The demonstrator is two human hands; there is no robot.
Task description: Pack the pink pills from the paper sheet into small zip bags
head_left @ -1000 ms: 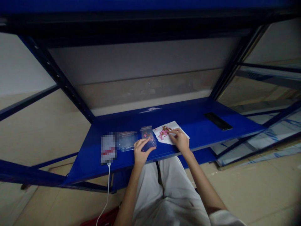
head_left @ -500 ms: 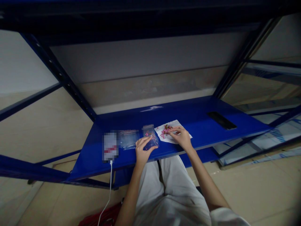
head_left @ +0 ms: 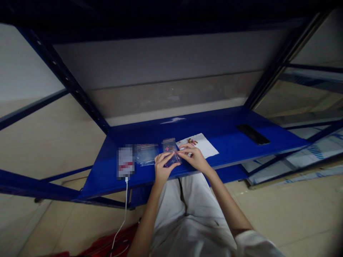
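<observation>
My left hand (head_left: 162, 170) pinches the near end of a small clear zip bag (head_left: 168, 142), which lies on the blue shelf with some pink pieces inside. At that same end, my right hand (head_left: 197, 159) has its thumb and fingertips pressed together against the bag. Whatever those fingertips hold is too small to make out. Just behind the right hand, a little pile of pink and brown pieces (head_left: 192, 141) rests on a white paper sheet (head_left: 209, 145), partly hidden by the fingers.
Left of the bag lie more clear zip bags (head_left: 148, 154). Beyond them is a blurred-out phone-like device (head_left: 125, 161) with a white cable (head_left: 125, 203) hanging over the edge. A black phone (head_left: 253, 134) lies right on the blue shelf (head_left: 227, 128), between metal uprights.
My right hand has moved left from the pile on the paper to the near end of the zip bag. My left hand keeps its hold on the bag.
</observation>
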